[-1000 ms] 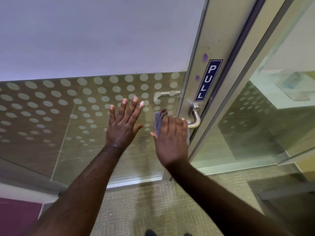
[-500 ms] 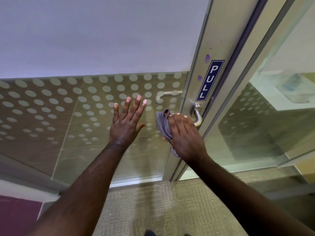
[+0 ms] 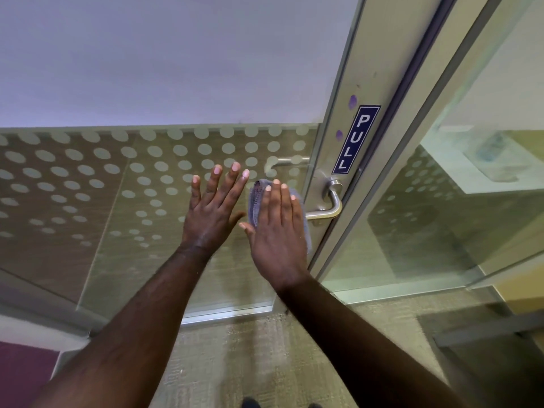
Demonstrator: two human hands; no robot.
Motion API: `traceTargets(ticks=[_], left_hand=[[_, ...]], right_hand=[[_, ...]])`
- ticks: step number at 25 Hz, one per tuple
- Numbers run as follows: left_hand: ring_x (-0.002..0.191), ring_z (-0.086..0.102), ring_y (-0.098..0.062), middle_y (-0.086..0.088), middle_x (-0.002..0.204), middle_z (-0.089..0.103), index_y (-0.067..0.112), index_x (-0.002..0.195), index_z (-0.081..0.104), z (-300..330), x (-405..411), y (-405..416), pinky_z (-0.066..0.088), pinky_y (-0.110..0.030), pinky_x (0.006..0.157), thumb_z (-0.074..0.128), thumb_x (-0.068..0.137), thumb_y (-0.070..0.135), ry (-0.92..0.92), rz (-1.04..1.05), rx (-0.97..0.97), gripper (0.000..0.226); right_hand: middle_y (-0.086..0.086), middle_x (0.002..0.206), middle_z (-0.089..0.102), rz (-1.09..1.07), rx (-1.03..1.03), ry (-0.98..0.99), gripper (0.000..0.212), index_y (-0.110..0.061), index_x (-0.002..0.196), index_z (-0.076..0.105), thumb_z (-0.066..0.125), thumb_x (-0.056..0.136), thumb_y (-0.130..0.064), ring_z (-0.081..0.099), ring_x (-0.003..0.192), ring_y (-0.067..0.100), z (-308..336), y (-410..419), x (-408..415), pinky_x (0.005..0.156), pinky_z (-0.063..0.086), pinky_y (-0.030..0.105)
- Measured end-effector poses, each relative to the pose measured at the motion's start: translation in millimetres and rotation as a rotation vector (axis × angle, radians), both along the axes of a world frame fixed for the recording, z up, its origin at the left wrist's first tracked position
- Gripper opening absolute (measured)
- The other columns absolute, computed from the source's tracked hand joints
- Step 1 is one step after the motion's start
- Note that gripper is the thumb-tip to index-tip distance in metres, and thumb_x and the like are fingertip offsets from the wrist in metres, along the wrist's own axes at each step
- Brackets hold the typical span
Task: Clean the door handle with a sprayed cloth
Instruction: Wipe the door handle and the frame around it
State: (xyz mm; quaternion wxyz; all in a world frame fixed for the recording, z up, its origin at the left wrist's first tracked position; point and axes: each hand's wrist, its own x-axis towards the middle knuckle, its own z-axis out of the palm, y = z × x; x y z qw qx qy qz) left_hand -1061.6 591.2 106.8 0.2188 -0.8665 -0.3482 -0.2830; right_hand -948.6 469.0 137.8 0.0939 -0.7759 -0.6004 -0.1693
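A metal lever door handle (image 3: 331, 206) sticks out from the door's pale metal frame (image 3: 350, 92), below a blue PULL sign (image 3: 355, 139). My right hand (image 3: 278, 228) lies flat with its fingers together, pressing a grey cloth (image 3: 255, 201) over the handle's left end; that end is hidden under the cloth and hand. Only the cloth's edges show around my fingers. My left hand (image 3: 213, 210) rests flat and spread on the dotted glass door panel (image 3: 88, 187), just left of the cloth, holding nothing.
A second handle (image 3: 290, 161) shows through the glass on the door's far side. A clear glass partition (image 3: 441, 201) stands to the right of the frame. Carpet (image 3: 250, 363) covers the floor below, and shoe tips (image 3: 250, 403) show at the bottom edge.
My right hand has flattened out and slid left along the handle with the cloth, uncovering the handle's bend and right part. My left hand stays on the glass.
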Motion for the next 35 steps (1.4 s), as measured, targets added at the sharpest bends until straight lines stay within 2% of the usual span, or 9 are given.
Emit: traceTargets(ticks=[3, 6, 10, 14, 19, 21, 26, 31, 35], left_hand=[[0.148, -0.016, -0.018, 0.005, 0.162, -0.007, 0.026, 0.154, -0.006, 0, 0, 0, -0.012, -0.046, 0.118, 0.070, 0.081, 0.044, -0.004, 0.004, 0.001, 0.107], [0.149, -0.013, -0.018, 0.002, 0.159, 0.012, 0.024, 0.155, 0.001, 0, 0, 0, -0.009, -0.046, 0.118, 0.073, 0.078, 0.043, -0.022, 0.003, 0.028, 0.108], [0.149, -0.013, -0.018, 0.001, 0.158, 0.014, 0.024, 0.155, 0.000, 0, 0, 0, -0.009, -0.046, 0.118, 0.074, 0.076, 0.043, -0.028, 0.000, 0.038, 0.110], [0.149, -0.015, -0.019, 0.003, 0.160, 0.003, 0.026, 0.154, -0.005, 0, -1, 0, -0.011, -0.046, 0.118, 0.072, 0.077, 0.044, -0.013, -0.004, 0.015, 0.110], [0.149, -0.015, -0.018, 0.007, 0.162, -0.015, 0.027, 0.154, -0.007, -3, 0, 3, -0.013, -0.045, 0.118, 0.070, 0.079, 0.047, -0.009, -0.002, 0.007, 0.109], [0.149, -0.016, -0.018, 0.008, 0.161, -0.020, 0.027, 0.154, -0.007, -3, 0, 4, -0.013, -0.046, 0.118, 0.067, 0.080, 0.047, -0.008, -0.001, 0.012, 0.107], [0.148, -0.018, -0.017, 0.008, 0.162, -0.014, 0.028, 0.154, -0.009, -1, 1, 1, -0.013, -0.045, 0.118, 0.065, 0.082, 0.045, -0.025, -0.026, -0.001, 0.104], [0.148, -0.019, -0.016, 0.010, 0.160, -0.023, 0.026, 0.154, -0.010, -2, 1, 0, -0.014, -0.045, 0.116, 0.059, 0.089, 0.036, -0.040, -0.036, 0.006, 0.094], [0.148, -0.018, -0.016, 0.010, 0.160, -0.023, 0.026, 0.154, -0.007, -2, 0, 2, -0.013, -0.046, 0.117, 0.053, 0.087, 0.047, -0.030, -0.044, 0.004, 0.092]], right_hand=[[0.017, 0.156, 0.027, 0.046, 0.040, 0.086, 0.058, -0.008, 0.147, 0.028, 0.031, 0.100, -0.042, 0.021, 0.145, 0.030, 3, -6, 21, 0.118, 0.008, 0.043], [0.020, 0.140, 0.049, 0.091, 0.078, 0.142, 0.056, -0.004, 0.138, 0.042, 0.038, 0.095, -0.041, 0.041, 0.134, 0.034, 6, -11, 37, 0.114, 0.025, 0.046], [0.023, 0.137, 0.051, 0.232, 0.018, -0.006, 0.063, 0.003, 0.141, 0.037, 0.044, 0.090, -0.032, 0.043, 0.132, 0.036, -2, -22, 59, 0.116, 0.020, 0.045], [0.020, 0.138, 0.052, 0.323, -0.011, -0.126, 0.061, -0.003, 0.138, 0.038, 0.063, 0.084, -0.015, 0.042, 0.133, 0.032, 0, -34, 114, 0.116, 0.015, 0.043], [0.013, 0.149, 0.043, 0.399, -0.098, -0.083, 0.059, -0.005, 0.144, 0.036, 0.060, 0.092, -0.019, 0.029, 0.141, 0.021, 12, -42, 166, 0.116, 0.018, 0.035], [0.014, 0.148, 0.044, 0.345, -0.046, -0.048, 0.057, -0.004, 0.143, 0.038, 0.054, 0.093, -0.026, 0.025, 0.142, 0.021, 8, -43, 152, 0.116, 0.017, 0.037], [0.018, 0.145, 0.046, 0.197, 0.097, 0.081, 0.062, -0.001, 0.140, 0.041, 0.067, 0.087, -0.020, 0.033, 0.139, 0.031, -7, -37, 68, 0.113, 0.018, 0.049], [0.022, 0.157, 0.020, 0.098, -0.079, -0.042, 0.077, 0.002, 0.149, 0.008, 0.050, 0.089, -0.022, 0.014, 0.147, 0.033, 3, 0, 8, 0.119, 0.004, 0.045], [0.021, 0.150, 0.036, 0.121, -0.067, 0.024, 0.071, 0.000, 0.147, 0.024, 0.061, 0.091, -0.023, 0.035, 0.138, 0.031, 7, -4, 30, 0.116, 0.022, 0.041]])
